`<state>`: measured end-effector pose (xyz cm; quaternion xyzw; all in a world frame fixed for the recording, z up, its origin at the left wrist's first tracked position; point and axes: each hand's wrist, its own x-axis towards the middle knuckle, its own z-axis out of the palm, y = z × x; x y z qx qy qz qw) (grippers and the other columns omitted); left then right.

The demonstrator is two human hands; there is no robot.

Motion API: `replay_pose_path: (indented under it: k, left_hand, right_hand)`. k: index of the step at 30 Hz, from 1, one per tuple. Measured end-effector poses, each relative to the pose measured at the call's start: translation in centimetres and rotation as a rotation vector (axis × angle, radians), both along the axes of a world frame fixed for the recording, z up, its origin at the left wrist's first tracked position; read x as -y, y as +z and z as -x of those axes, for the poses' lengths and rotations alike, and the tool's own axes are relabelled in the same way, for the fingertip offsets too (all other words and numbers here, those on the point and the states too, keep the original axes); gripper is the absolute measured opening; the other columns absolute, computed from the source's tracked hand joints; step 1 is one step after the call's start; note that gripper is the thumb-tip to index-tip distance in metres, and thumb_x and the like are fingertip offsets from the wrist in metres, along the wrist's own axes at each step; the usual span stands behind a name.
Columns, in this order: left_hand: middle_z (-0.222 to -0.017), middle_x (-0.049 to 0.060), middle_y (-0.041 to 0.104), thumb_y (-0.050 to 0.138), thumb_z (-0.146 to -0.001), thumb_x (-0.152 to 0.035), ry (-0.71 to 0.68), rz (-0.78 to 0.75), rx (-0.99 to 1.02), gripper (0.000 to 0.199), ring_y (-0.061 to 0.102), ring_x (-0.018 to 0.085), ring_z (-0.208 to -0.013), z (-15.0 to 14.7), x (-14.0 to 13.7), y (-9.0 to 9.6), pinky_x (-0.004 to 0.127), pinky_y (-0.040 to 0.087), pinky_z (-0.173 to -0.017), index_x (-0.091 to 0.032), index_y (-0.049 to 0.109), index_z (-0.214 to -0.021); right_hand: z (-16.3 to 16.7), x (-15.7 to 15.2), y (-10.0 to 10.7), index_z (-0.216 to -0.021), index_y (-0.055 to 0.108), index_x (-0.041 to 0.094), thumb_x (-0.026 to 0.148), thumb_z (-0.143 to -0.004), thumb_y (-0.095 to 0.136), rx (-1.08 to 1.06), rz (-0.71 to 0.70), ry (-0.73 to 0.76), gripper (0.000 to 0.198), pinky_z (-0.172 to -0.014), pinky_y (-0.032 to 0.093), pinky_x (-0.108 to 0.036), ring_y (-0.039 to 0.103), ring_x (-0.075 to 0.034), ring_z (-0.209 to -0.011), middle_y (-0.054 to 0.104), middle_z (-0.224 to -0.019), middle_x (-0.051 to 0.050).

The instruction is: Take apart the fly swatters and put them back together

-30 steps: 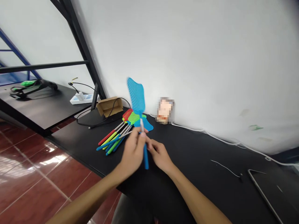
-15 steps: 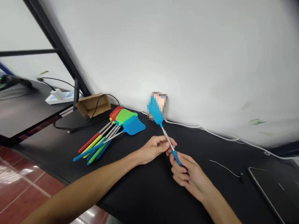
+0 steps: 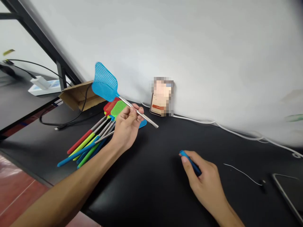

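Observation:
My left hand (image 3: 127, 126) is closed around the metal shaft of a blue fly swatter (image 3: 104, 82), whose mesh head points up and left. The shaft's bare lower end shows past my fingers. My right hand (image 3: 202, 179) is closed on a separate blue handle (image 3: 192, 164), held above the black table and apart from the shaft. Behind and below my left hand lies a fan of several fly swatters (image 3: 88, 142) with red, green, yellow-green and blue parts. My left hand and wrist cover some of their heads and shafts.
A phone (image 3: 157, 108) leans on the wall. An open cardboard box (image 3: 80, 99), a black cable (image 3: 71, 126) and a white power strip (image 3: 50, 88) are at left. White cables (image 3: 201, 120) run along the wall. A thin wire (image 3: 243, 173) and a dark device (image 3: 292, 195) lie at right.
The handle has come off the blue swatter's shaft. My left hand has moved up and left with the swatter; my right hand has moved right with the handle. The view has shifted.

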<state>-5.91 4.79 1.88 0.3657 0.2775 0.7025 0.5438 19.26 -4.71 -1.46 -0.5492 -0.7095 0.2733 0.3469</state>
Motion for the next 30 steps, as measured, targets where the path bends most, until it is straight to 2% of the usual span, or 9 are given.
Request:
replay_pose_path:
  k: [2,5,8,11,15,19,22,26,30]
  left_hand:
    - [-0.081,0.0,0.065,0.075,-0.091,-0.034,0.016,-0.046,-0.09,0.019,0.058,0.009,-0.072,-0.1,0.5,0.3,0.021,0.049,-0.07,-0.019,0.067,-0.099]
    - [-0.071,0.0,0.067,0.072,-0.093,-0.035,-0.101,-0.057,-0.294,0.028,0.062,0.013,-0.07,-1.4,2.7,0.0,0.024,0.049,-0.066,-0.02,0.063,-0.116]
    - [-0.071,0.001,0.071,0.07,-0.094,-0.033,-0.293,-0.016,-0.436,0.027,0.064,0.013,-0.063,-2.8,5.0,-0.5,0.025,0.047,-0.059,-0.02,0.059,-0.115]
    - [-0.071,0.003,0.071,0.07,-0.094,-0.033,-0.434,0.005,-0.527,0.028,0.065,0.014,-0.062,-3.3,6.3,-0.9,0.024,0.048,-0.057,-0.018,0.058,-0.115]
    - [-0.069,0.001,0.07,0.071,-0.093,-0.033,-0.583,0.047,-0.585,0.028,0.061,0.011,-0.056,-3.4,6.6,-1.1,0.023,0.049,-0.056,-0.018,0.058,-0.112]
    - [-0.072,0.002,0.071,0.067,-0.095,-0.034,-0.792,0.143,-0.522,0.027,0.056,0.008,-0.05,-3.6,6.6,-0.9,0.02,0.046,-0.051,-0.017,0.056,-0.113]
    - [-0.073,0.004,0.072,0.067,-0.095,-0.035,-0.96,0.216,-0.493,0.026,0.055,0.008,-0.049,-3.7,6.8,-0.8,0.02,0.046,-0.049,-0.017,0.057,-0.112]
    - [-0.069,0.003,0.07,0.065,-0.097,-0.04,-1.057,0.263,-0.508,0.029,0.055,0.009,-0.049,-4.0,7.0,-1.1,0.02,0.045,-0.05,-0.018,0.057,-0.112]
    - [-0.063,0.002,0.067,0.05,-0.104,-0.046,-0.939,0.2,-0.529,0.031,0.057,0.01,-0.053,-4.5,7.0,-1.6,0.022,0.044,-0.057,-0.016,0.058,-0.11]
  right_hand:
    - [-0.6,-0.6,-0.2,-0.102,0.068,0.024,0.039,-0.1,0.056,0.181,-0.136,-0.104,0.019,-0.064,0.043,-0.033,0.058,-0.019,-0.065,0.066,-0.081,-0.003]
    - [-1.2,-1.4,-0.7,-0.1,0.066,0.021,0.036,-0.1,0.053,0.421,-0.273,-0.155,0.02,-0.07,0.044,-0.037,0.062,-0.025,-0.08,0.068,-0.088,-0.008]
    - [-1.5,-1.7,-1.2,-0.101,0.065,0.021,0.033,-0.1,0.052,0.564,-0.315,-0.15,0.018,-0.071,0.044,-0.039,0.061,-0.028,-0.089,0.066,-0.09,-0.01]
    - [-1.7,-1.8,-1.3,-0.107,0.066,0.02,0.035,-0.098,0.056,0.543,-0.289,-0.143,0.019,-0.075,0.046,-0.041,0.059,-0.03,-0.093,0.066,-0.097,-0.011]
    - [-1.4,-1.8,0.1,-0.11,0.069,0.022,0.039,-0.095,0.063,0.238,-0.163,-0.113,0.024,-0.087,0.046,-0.045,0.058,-0.028,-0.096,0.066,-0.102,-0.01]
    - [-0.8,-1.4,1.7,-0.124,0.066,0.026,0.047,-0.099,0.057,-0.494,0.164,0.006,0.034,-0.079,0.047,-0.039,0.058,-0.023,-0.091,0.063,-0.106,-0.008]
    - [-0.5,-1.1,2.2,-0.11,0.066,0.024,0.048,-0.103,0.051,-0.928,0.33,0.051,0.029,-0.068,0.044,-0.034,0.052,-0.018,-0.078,0.057,-0.089,-0.004]
    - [-0.4,-0.9,2.1,-0.089,0.063,0.022,0.038,-0.099,0.063,-0.986,0.372,-0.001,0.019,-0.065,0.037,-0.03,0.041,-0.014,-0.067,0.044,-0.071,0.003]
    - [0.0,-0.8,2.0,-0.082,0.061,0.021,0.037,-0.098,0.064,-0.949,0.374,-0.058,0.023,-0.065,0.036,-0.03,0.042,-0.014,-0.067,0.046,-0.07,0.002]
